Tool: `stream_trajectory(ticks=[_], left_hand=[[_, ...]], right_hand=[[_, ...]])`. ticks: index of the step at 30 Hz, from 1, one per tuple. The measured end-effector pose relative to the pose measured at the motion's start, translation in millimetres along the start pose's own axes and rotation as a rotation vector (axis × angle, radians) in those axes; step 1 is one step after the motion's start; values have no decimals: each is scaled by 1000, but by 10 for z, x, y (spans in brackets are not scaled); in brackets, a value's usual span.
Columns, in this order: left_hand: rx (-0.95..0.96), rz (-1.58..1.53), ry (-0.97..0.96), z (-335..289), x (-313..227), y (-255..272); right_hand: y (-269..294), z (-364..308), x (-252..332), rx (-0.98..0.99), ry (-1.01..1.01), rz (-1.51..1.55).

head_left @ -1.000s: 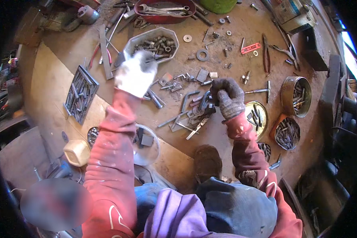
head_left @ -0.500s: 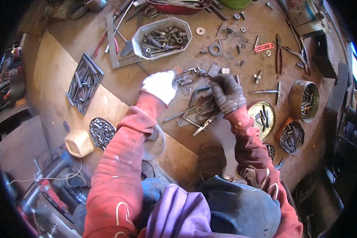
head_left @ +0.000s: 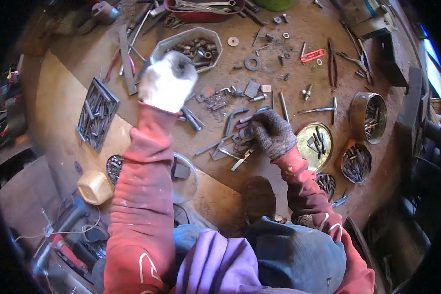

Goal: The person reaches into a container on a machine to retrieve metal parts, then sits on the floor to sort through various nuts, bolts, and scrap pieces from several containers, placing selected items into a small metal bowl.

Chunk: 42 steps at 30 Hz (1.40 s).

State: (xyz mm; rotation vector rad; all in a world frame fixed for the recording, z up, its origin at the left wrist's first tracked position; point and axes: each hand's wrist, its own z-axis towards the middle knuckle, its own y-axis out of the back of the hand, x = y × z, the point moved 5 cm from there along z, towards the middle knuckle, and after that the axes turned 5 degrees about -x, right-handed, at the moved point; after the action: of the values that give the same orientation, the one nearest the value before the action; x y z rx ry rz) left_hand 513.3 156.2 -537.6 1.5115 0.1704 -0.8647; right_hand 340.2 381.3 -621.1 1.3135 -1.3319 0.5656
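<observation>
My left hand [head_left: 167, 81], in a white glove with a dark smudge, reaches over the near left edge of a pale eight-sided tray [head_left: 219, 43]. Bolts and nuts [head_left: 199, 49] fill that tray. Glare and the angle hide what the left fingers do. My right hand [head_left: 274, 134], in a grey knitted glove, is closed, its fingers curled inward over a cluster of metal parts. Whatever they grip is not plain. By its fingertips are a bent steel rod [head_left: 232, 118] and a small pair of pliers [head_left: 242, 160]. Steel pins [head_left: 191, 119] lie below my left hand.
Loose washers [head_left: 252, 62], a red flat piece [head_left: 312, 55] and a T-handle tool [head_left: 323, 110] are scattered on the brown ground. At right are a round lid [head_left: 327, 128] and tins of small metal pieces [head_left: 356, 165]. A dark tray of rods [head_left: 99, 117] lies left.
My left hand has gone left and away from me, from the small parts in the middle to the eight-sided tray. The right hand has come slightly nearer, and the whole view has shifted a little.
</observation>
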Motion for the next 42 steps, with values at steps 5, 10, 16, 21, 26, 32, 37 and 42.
stream_trajectory(ticks=[5, 10, 16, 21, 26, 32, 37, 42], left_hand=[[193, 138, -21, -131, -38, -322], [463, 411, -96, -333, 15, -986], [532, 404, -150, -441, 1, -1053], [447, 332, 14, -419, 98, -750], [0, 29, -140, 86, 157, -32], [-267, 9, 96, 489, 213, 300], [5, -116, 26, -372, 186, -201], [595, 296, -107, -907, -253, -1011]], right_hand=[[158, 126, 65, -116, 61, -342], [237, 434, 138, -72, 177, -560], [185, 611, 196, 99, 192, -822], [387, 563, 124, 39, 69, -769], [504, 526, -18, 19, -211, 163], [71, 1199, 1053, -50, 318, -86], [135, 1102, 802, 126, 305, -379], [311, 477, 2, 194, 324, -737]])
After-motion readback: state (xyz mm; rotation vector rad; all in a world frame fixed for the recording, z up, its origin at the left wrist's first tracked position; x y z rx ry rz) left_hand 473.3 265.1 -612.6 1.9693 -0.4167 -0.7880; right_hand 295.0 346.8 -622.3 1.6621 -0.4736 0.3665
